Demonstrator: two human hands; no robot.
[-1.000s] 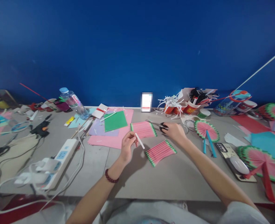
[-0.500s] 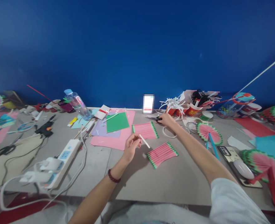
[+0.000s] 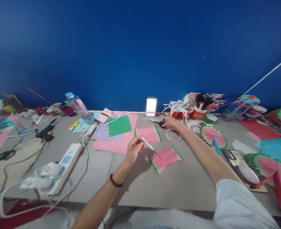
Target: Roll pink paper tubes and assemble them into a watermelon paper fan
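Observation:
My left hand [image 3: 135, 149] pinches one end of a thin white strip [image 3: 147, 143], which slants down to the right above the table. Just right of and below it lies a pleated pink paper piece [image 3: 166, 158] with green edges. A second pink pleated piece [image 3: 148, 134] rests farther back, beside a pink sheet. At the back my right hand [image 3: 169, 122] has its fingers closed on the handles of black scissors [image 3: 157, 122]. The blades point left and lie low over the table. Near my right wrist sits a white tape ring [image 3: 173, 135].
Green paper [image 3: 120, 125] lies left on purple and pink sheets. A power strip [image 3: 66, 165] with cables and a bottle [image 3: 79, 108] are farther left. Cups with white strips [image 3: 177, 108] and tools stand back right. A round paper fan [image 3: 214, 136] and a phone [image 3: 234, 162] lie right.
Very little differs. My right arm has shifted slightly, showing more of the tape ring; both hands keep nearly the same places.

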